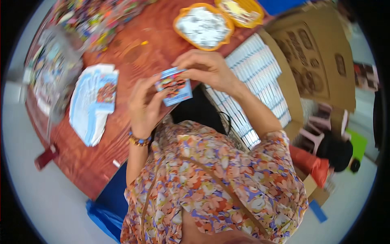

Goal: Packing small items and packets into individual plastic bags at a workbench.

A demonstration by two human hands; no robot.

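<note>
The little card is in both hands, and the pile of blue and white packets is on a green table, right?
Not quite. The head view shows both the left hand and the right hand holding the little card, and the pile of blue and white packets does lie on the table, but that table is reddish-brown, not green.

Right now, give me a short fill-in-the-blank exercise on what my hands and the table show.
1. Both hands, the left hand and the right hand, hold one small ____ packet.
2. The stack of flat packets lies on the ____ side of the table.
3. The two trays have ____ rims.

Missing words: blue; left; orange
</note>
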